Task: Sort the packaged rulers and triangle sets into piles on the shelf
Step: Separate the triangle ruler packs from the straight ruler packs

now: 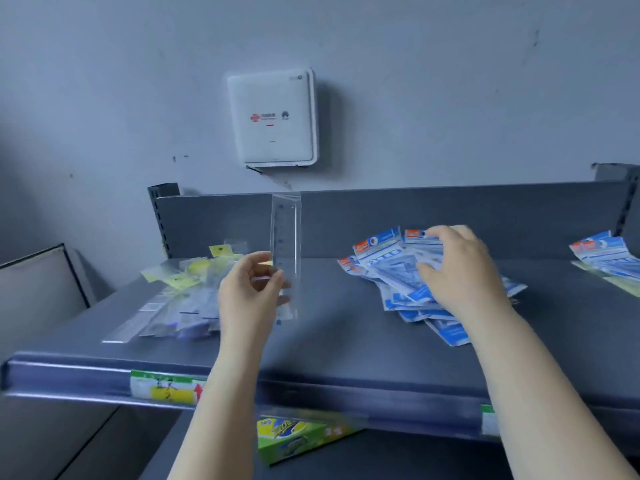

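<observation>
My left hand point(247, 292) holds a clear packaged ruler point(286, 237) upright above the middle of the grey shelf point(332, 344). To its left lies a loose pile of clear ruler packs with yellow tags point(180, 296). My right hand point(460, 271) rests palm down, fingers spread, on a fanned pile of blue-and-white triangle set packs point(391, 268). Whether it grips one I cannot tell. A second small pile of blue packs point(606, 254) lies at the shelf's far right.
A white box point(273, 117) hangs on the wall above the shelf's back panel. Price labels point(166, 388) sit on the front rail. A green and yellow package point(298, 439) lies on the lower shelf under my left arm.
</observation>
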### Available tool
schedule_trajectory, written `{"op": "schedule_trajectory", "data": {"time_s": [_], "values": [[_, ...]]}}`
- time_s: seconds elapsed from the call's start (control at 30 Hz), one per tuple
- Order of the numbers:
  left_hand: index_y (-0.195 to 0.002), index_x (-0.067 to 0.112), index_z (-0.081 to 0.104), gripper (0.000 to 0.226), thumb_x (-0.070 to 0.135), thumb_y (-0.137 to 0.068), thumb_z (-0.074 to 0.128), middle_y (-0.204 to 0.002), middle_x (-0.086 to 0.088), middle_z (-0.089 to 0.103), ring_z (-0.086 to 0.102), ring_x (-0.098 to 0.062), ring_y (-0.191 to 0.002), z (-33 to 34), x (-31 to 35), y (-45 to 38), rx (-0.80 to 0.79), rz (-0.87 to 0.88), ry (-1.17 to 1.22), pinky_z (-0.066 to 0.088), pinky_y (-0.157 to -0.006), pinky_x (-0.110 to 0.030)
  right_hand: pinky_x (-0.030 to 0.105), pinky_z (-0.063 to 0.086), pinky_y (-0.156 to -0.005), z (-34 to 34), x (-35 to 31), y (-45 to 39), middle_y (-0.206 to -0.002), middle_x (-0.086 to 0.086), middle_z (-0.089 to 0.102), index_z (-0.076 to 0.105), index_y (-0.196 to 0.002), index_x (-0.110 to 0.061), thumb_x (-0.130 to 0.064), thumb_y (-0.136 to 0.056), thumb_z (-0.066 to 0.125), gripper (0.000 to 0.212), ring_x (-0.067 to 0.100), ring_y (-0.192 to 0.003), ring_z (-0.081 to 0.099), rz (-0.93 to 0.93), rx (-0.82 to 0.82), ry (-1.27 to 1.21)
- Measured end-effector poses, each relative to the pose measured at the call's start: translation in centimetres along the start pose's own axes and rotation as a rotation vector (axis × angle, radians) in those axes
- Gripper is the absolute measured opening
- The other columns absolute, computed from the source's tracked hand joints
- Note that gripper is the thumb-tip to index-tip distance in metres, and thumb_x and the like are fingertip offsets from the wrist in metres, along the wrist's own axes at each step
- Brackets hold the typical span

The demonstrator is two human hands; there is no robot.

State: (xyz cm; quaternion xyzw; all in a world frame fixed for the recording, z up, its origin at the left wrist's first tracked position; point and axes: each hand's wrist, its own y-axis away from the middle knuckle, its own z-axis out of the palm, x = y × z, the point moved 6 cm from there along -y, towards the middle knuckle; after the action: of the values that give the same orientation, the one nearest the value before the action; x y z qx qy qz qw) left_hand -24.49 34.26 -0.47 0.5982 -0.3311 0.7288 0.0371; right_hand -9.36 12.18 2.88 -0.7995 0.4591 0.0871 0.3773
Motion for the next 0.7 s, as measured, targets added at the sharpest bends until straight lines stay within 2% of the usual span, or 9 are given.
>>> {"op": "schedule_trajectory", "data": {"time_s": [0.1, 0.17, 0.23, 0.3, 0.37, 0.43, 0.57, 0.7], "values": [[-0.106, 0.012, 0.058, 0.023, -0.002, -0.088, 0.056, -0.079, 0.000, 0.059, 0.064, -0.020, -0.068, -3.5, -0.1, -2.5, 0.073, 0.069, -0.212, 0.052, -0.051, -0.017, 0.032, 0.040, -0.090, 1.4, -3.7, 1.4, -0.130, -0.001, 0.050, 0.050, -0.129, -0.020, -0.016, -0.091, 0.051, 0.039, 0.022, -0.121, 0.042, -0.129, -0.040, 0.098], [-0.113, 0.011, 0.057, 0.025, 0.004, -0.089, 0.054, -0.082, 0.001, 0.060, 0.062, -0.022, -0.074, -5.5, -0.5, -4.2, 0.117, 0.088, -0.409, 0.048, -0.062, -0.027, 0.032, 0.040, -0.087, 2.6, -5.8, 2.0, -0.127, -0.004, 0.051, 0.051, -0.127, -0.022, -0.018, -0.091, 0.049, 0.036, 0.021, -0.120, 0.043, -0.207, -0.062, 0.154], [-0.121, 0.012, 0.055, 0.031, 0.012, -0.090, 0.053, -0.090, 0.001, 0.061, 0.058, -0.025, -0.088, -6.7, -1.6, -5.7, 0.114, 0.014, -0.662, 0.039, -0.076, -0.030, 0.031, 0.039, -0.086, 3.6, -6.9, 2.2, -0.126, -0.005, 0.052, 0.052, -0.122, -0.022, -0.017, -0.091, 0.047, 0.032, 0.021, -0.117, 0.045, -0.229, -0.088, 0.215], [-0.125, 0.015, 0.052, 0.036, 0.022, -0.090, 0.055, -0.110, -0.003, 0.063, 0.053, -0.029, -0.108, -7.3, -2.9, -6.6, 0.033, -0.106, -1.027, 0.034, -0.091, -0.036, 0.033, 0.038, -0.087, 4.4, -7.2, 2.2, -0.124, -0.003, 0.053, 0.053, -0.119, -0.020, -0.016, -0.091, 0.047, 0.029, 0.022, -0.115, 0.046, -0.222, -0.110, 0.276], [-0.128, 0.016, 0.050, 0.040, 0.029, -0.091, 0.055, -0.127, -0.007, 0.057, 0.047, -0.032, -0.119, -7.3, -3.3, -6.8, -0.020, -0.129, -1.213, 0.032, -0.097, -0.038, 0.034, 0.039, -0.088, 4.7, -7.2, 2.3, -0.123, -0.001, 0.054, 0.053, -0.118, -0.018, -0.015, -0.090, 0.046, 0.029, 0.024, -0.115, 0.046, -0.219, -0.122, 0.302], [-0.129, 0.016, 0.050, 0.041, 0.031, -0.091, 0.055, -0.131, -0.007, 0.054, 0.047, -0.031, -0.121, -6.4, -2.8, -6.7, -0.032, -0.022, -1.215, 0.034, -0.098, -0.039, 0.034, 0.039, -0.089, 4.7, -7.3, 2.3, -0.124, -0.001, 0.054, 0.052, -0.119, -0.018, -0.016, -0.091, 0.046, 0.029, 0.024, -0.115, 0.046, -0.237, -0.120, 0.305], [-0.126, 0.017, 0.054, 0.037, 0.032, -0.092, 0.052, -0.125, -0.005, 0.058, 0.050, -0.029, -0.117, -3.5, -1.1, -4.8, -0.068, 0.145, -1.136, 0.039, -0.095, -0.038, 0.034, 0.038, -0.090, 3.2, -6.4, 2.1, -0.127, -0.002, 0.051, 0.050, -0.124, -0.020, -0.020, -0.093, 0.044, 0.032, 0.022, -0.117, 0.045, -0.271, -0.082, 0.311], [-0.125, 0.021, 0.054, 0.036, 0.034, -0.092, 0.049, -0.124, -0.001, 0.057, 0.048, -0.026, -0.117, 2.1, 1.1, -1.5, -0.131, 0.296, -1.150, 0.033, -0.095, -0.035, 0.033, 0.037, -0.091, 0.3, -3.9, 1.8, -0.126, -0.002, 0.051, 0.050, -0.124, -0.020, -0.026, -0.094, 0.043, 0.031, 0.022, -0.117, 0.044, -0.281, -0.035, 0.311]]}}
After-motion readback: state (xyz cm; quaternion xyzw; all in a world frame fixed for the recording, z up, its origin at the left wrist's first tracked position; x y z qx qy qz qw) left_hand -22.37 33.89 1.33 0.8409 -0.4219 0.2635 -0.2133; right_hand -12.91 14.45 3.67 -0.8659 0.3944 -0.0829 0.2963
